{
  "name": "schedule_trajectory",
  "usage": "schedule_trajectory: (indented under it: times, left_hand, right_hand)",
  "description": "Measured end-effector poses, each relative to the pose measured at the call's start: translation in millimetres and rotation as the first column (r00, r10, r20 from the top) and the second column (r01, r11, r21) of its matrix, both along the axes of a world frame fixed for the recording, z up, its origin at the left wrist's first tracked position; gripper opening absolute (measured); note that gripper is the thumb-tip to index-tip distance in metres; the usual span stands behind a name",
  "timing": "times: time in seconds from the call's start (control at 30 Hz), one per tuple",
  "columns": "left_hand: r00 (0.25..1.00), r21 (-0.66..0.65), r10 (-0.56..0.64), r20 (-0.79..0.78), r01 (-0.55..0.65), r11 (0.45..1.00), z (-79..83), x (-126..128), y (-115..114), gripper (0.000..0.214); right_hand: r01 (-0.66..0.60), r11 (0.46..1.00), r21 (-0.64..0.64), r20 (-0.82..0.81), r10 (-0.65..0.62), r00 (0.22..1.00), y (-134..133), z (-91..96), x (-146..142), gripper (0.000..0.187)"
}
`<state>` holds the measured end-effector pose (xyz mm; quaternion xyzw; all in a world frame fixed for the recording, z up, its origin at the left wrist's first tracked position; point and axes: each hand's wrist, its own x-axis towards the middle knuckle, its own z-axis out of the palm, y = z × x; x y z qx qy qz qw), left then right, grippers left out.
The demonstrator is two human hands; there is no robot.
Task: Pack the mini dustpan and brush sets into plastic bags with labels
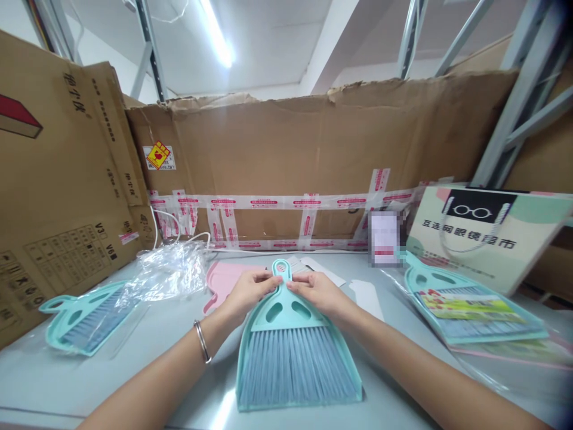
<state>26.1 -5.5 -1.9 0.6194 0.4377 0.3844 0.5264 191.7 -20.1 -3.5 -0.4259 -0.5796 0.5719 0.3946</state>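
In the middle of the table lies a teal hand brush (289, 361) with grey-blue bristles, nested in a matching dustpan (356, 385). Their handles are stacked together and point away from me. My left hand (250, 289) pinches the handle end from the left, thumb on top. From the right, my right hand (323, 292) pinches the same handle just below its hanging hole. The thumbs nearly meet there, and the undersides of the fingers are hidden. Behind my left hand lies a flat pink piece (228, 280), partly covered.
A similar teal set (76, 316) lies left beside crumpled clear plastic (172, 272). Another wrapped set (474, 304) with a colourful card lies right, before a paper bag (483, 239). Cardboard boxes (277, 149) wall the back and left. White paper pieces (364, 295) lie behind my right hand.
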Motion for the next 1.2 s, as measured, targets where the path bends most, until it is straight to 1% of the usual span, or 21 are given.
schedule_trajectory:
  times: [0.1,0.17,0.23,0.3,0.37,0.43,0.47,0.5,0.53,0.57,0.6,0.63,0.67,0.7,0.73,0.8,0.9,0.97,1.07,1.13,1.2]
  left_hand:
    - [0.998,-0.071,-0.002,0.066,0.006,0.997,-7.0,-0.8,2.6,0.040]
    - [0.997,-0.074,0.004,0.073,0.001,0.997,-7.5,-0.6,1.9,0.041]
    - [0.999,-0.056,-0.011,0.044,0.013,0.998,-4.3,-1.6,-1.2,0.043]
    - [0.997,-0.073,-0.076,-0.001,0.076,0.994,0.6,-4.4,-5.9,0.047]
    - [0.982,-0.120,-0.185,-0.036,0.180,0.976,4.9,-7.9,-10.1,0.053]
    - [0.965,-0.160,-0.258,-0.050,0.248,0.956,7.0,-10.6,-12.1,0.054]
    - [0.962,-0.169,-0.269,-0.052,0.257,0.952,7.0,-11.5,-12.0,0.052]
    - [0.964,-0.175,-0.259,-0.055,0.246,0.953,6.4,-12.1,-11.0,0.050]
    - [0.971,-0.181,-0.234,-0.056,0.220,0.958,5.3,-12.7,-9.5,0.048]
    - [0.978,-0.184,-0.203,-0.054,0.190,0.964,4.0,-13.5,-7.4,0.046]
    - [0.984,-0.180,-0.169,-0.049,0.158,0.971,2.7,-14.8,-5.0,0.045]
    - [0.991,-0.174,-0.129,-0.044,0.120,0.978,1.8,-16.4,-2.4,0.045]
    - [0.996,-0.165,-0.086,-0.037,0.078,0.983,1.3,-18.6,0.1,0.045]
    - [0.998,-0.158,-0.046,-0.031,0.040,0.987,1.4,-21.0,2.5,0.044]
    - [1.000,-0.151,-0.010,-0.025,0.006,0.989,2.0,-23.6,4.5,0.044]
    - [0.999,-0.144,0.039,-0.017,-0.041,0.989,4.5,-28.1,7.3,0.044]
    - [0.999,-0.145,0.054,0.002,-0.053,0.988,8.5,-31.0,7.6,0.047]
    - [0.999,-0.145,0.043,0.006,-0.042,0.988,10.3,-30.4,5.8,0.048]
    - [1.000,-0.134,0.027,-0.016,-0.028,0.991,11.0,-28.7,3.3,0.046]
    - [0.999,-0.125,0.021,-0.026,-0.024,0.992,10.5,-28.1,3.1,0.045]
    - [0.999,-0.128,0.027,-0.019,-0.029,0.991,9.6,-27.9,4.0,0.044]
  right_hand:
    - [0.009,0.999,-0.031,-0.018,-0.010,1.000,-1.7,-1.3,-1.4,0.042]
    - [0.004,0.999,-0.038,-0.030,-0.005,1.000,-1.0,-1.3,0.4,0.040]
    - [0.015,1.000,-0.026,-0.050,-0.016,0.999,0.4,0.0,3.6,0.038]
    - [0.073,0.997,0.007,-0.062,-0.073,0.995,1.7,2.3,6.7,0.037]
    - [0.134,0.990,0.040,-0.068,-0.131,0.989,2.2,4.8,8.6,0.038]
    - [0.123,0.992,0.042,-0.088,-0.119,0.989,3.3,6.3,10.1,0.041]
    - [0.103,0.994,0.035,-0.102,-0.099,0.990,4.9,6.5,11.8,0.042]
    - [0.100,0.994,0.034,-0.112,-0.096,0.989,7.8,6.2,15.0,0.043]
    - [0.124,0.991,0.047,-0.111,-0.118,0.987,12.0,5.4,20.4,0.044]
    - [0.179,0.981,0.077,-0.089,-0.172,0.981,17.5,4.3,28.3,0.043]
    - [0.257,0.957,0.132,-0.042,-0.254,0.966,24.2,2.7,38.9,0.041]
    - [0.340,0.915,0.215,0.038,-0.356,0.934,31.6,0.8,51.7,0.040]
    - [0.387,0.871,0.304,0.145,-0.444,0.884,39.1,-1.5,66.1,0.038]
    - [0.394,0.822,0.411,0.279,-0.525,0.804,46.1,-4.1,81.2,0.037]
    - [0.352,0.798,0.488,0.432,-0.572,0.698,52.1,-7.1,95.8,0.036]
    - [0.308,0.808,0.503,0.571,-0.578,0.583,59.4,-13.7,120.0,0.034]
    - [0.256,0.869,0.423,0.716,-0.493,0.494,59.5,-23.5,138.1,0.039]
    - [0.222,0.905,0.362,0.792,-0.425,0.439,55.9,-27.6,140.6,0.049]
    - [0.195,0.938,0.287,0.862,-0.342,0.375,51.4,-28.6,139.5,0.060]
    - [0.190,0.951,0.242,0.892,-0.295,0.342,50.5,-26.6,138.6,0.059]
    - [0.185,0.959,0.214,0.910,-0.265,0.319,51.3,-23.3,137.9,0.048]
